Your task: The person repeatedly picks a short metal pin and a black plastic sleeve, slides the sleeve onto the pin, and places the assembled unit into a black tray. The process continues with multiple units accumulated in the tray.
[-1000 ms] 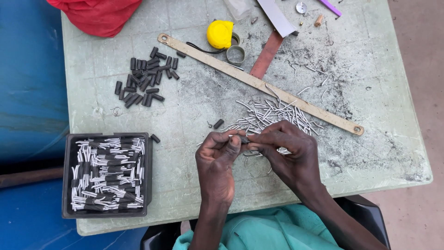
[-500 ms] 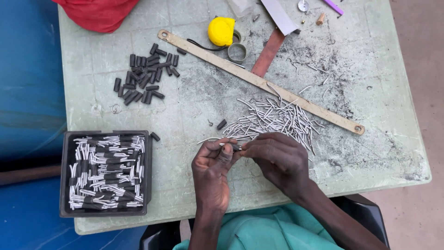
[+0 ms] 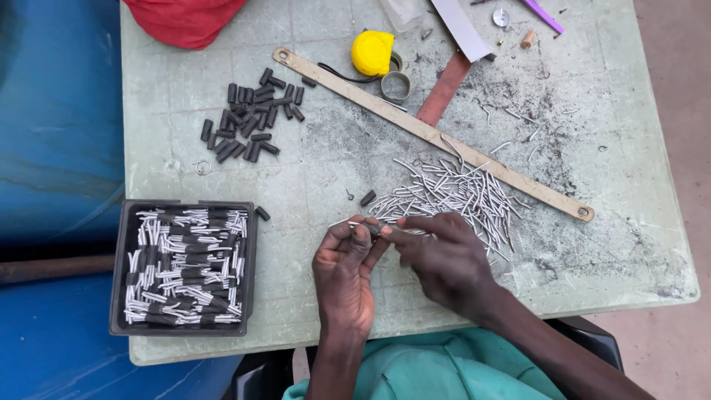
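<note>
My left hand (image 3: 345,270) and my right hand (image 3: 443,261) meet over the near part of the pale green table (image 3: 355,148). Between their fingertips they pinch a thin metal pin with a small black sleeve (image 3: 368,226) on it. A heap of loose silver pins (image 3: 452,192) lies just beyond my right hand. One loose black sleeve (image 3: 368,198) sits beside the heap. A pile of short black sleeves (image 3: 250,115) lies at the far left. A black tray (image 3: 118,267) at the near left holds several pins fitted with sleeves.
A long tan strip (image 3: 437,135) lies diagonally across the table. A yellow tape measure (image 3: 372,52) and red cloth (image 3: 185,18) sit at the far edge. A small ring (image 3: 203,168) lies left. Blue surface (image 3: 52,148) borders the table's left side.
The view has shifted slightly. My hands have drawn a little nearer to me and still work the same small pin between the fingertips.
</note>
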